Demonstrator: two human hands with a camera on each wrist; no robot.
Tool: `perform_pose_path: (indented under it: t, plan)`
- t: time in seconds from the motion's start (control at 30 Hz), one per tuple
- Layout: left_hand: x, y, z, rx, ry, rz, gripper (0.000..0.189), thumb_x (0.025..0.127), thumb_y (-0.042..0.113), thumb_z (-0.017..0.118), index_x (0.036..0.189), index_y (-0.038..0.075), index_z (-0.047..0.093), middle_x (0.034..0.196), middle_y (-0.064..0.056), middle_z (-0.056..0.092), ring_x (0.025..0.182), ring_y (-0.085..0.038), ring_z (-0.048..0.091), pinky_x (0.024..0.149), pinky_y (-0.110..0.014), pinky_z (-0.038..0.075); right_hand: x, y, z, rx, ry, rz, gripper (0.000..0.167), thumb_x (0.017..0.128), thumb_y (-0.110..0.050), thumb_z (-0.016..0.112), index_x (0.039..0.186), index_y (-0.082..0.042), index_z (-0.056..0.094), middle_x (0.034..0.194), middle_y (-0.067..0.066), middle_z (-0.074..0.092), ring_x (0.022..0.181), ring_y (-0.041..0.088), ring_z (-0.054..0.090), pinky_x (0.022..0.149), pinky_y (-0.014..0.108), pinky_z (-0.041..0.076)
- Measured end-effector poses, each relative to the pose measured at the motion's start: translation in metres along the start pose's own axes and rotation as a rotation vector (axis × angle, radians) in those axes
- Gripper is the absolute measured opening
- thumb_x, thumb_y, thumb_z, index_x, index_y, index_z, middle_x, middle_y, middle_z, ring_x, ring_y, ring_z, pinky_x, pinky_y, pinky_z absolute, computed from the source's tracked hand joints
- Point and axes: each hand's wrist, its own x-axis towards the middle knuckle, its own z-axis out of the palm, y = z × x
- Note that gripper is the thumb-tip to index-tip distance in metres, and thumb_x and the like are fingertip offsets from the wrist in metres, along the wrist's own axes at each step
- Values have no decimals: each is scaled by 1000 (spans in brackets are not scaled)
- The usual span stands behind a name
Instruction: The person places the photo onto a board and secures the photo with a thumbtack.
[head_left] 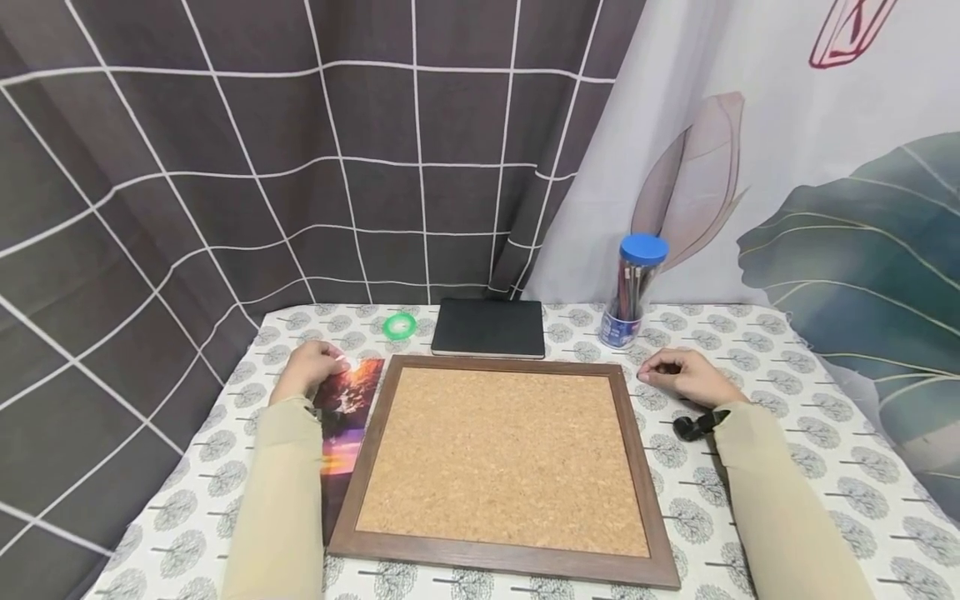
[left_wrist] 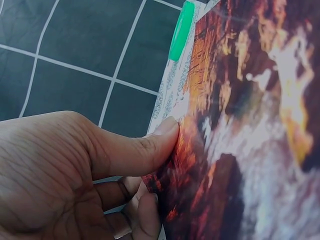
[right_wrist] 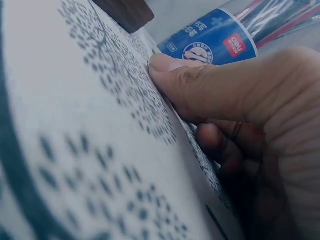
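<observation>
My left hand (head_left: pixel 307 369) is at the far left corner of a glossy colour picture print (head_left: pixel 348 400) with orange, purple and dark areas. In the left wrist view its thumb lies on the edge of the print (left_wrist: pixel 240 120), with the other fingers curled below, pinching it. The print lies along the left side of a cork board (head_left: pixel 502 458) with a brown wooden frame. My right hand (head_left: pixel 693 375) rests on the tablecloth right of the board, fingers loosely curled and holding nothing.
A green tape roll (head_left: pixel 399 326) and a black flat notebook-like item (head_left: pixel 489 327) lie behind the board. A clear tub of pencils (head_left: pixel 632 292) with a blue lid stands at the back right. The tablecloth (head_left: pixel 780 375) has a tree print; curtains (head_left: pixel 360 167) hang behind.
</observation>
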Motion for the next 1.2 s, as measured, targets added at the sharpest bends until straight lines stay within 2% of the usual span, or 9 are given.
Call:
perform_pose_path:
  t: [0.3,0.4,0.57,0.7,0.87,1.0,1.1,1.2]
  plan:
    - [-2,-2,-1,-17,-29,-24,35,89,14,70,114,-8,60,98,-18,59,84,-27,54,71,-37,47,2,-6,6,39,11,24,17,94,-23,73,108,-12,71,92,8,65,81,17,58,72,26,47]
    - [-2,-3,0,-17,-33,-30,35,90,14,70,115,-8,60,98,-18,59,83,-26,53,69,-36,47,2,-7,7,39,11,13,14,94,-22,73,105,-13,72,92,8,65,80,17,58,72,26,47]
    - [-1,-4,0,-13,-22,-13,33,89,13,70,113,-8,61,97,-18,60,85,-27,54,73,-38,47,3,-3,10,20,28,-3,9,94,-18,72,102,-13,73,92,7,66,80,17,58,72,27,47]
    - [-1,-3,-2,-5,2,10,28,88,12,70,109,-6,63,95,-16,61,83,-26,54,73,-37,46,4,-1,12,38,84,18,12,95,-19,71,104,-11,72,94,8,69,80,17,60,73,26,47]
    - [-5,-2,-6,-48,77,26,26,91,15,70,108,-5,64,98,-17,63,81,-23,54,72,-35,45,3,-5,14,102,182,86,22,96,-28,71,104,-8,72,106,8,74,86,12,68,77,19,48]
    - [-5,5,-13,-133,162,51,28,93,16,71,111,-5,66,103,-17,65,82,-18,55,72,-30,45,4,-6,13,78,237,123,27,96,-34,71,106,-9,72,103,4,75,85,9,68,77,18,47]
    - [-6,11,-20,-210,225,87,29,93,15,72,114,-5,66,97,-9,66,78,-11,56,70,-24,47,4,-6,11,58,259,124,29,96,-36,70,108,-10,71,98,4,74,81,9,66,71,20,47]
    - [-8,15,-26,-291,289,109,29,93,15,73,114,-4,67,85,5,66,73,-4,57,66,-18,48,4,-4,10,50,265,112,28,96,-35,70,109,-10,71,97,5,74,78,11,65,65,22,48]
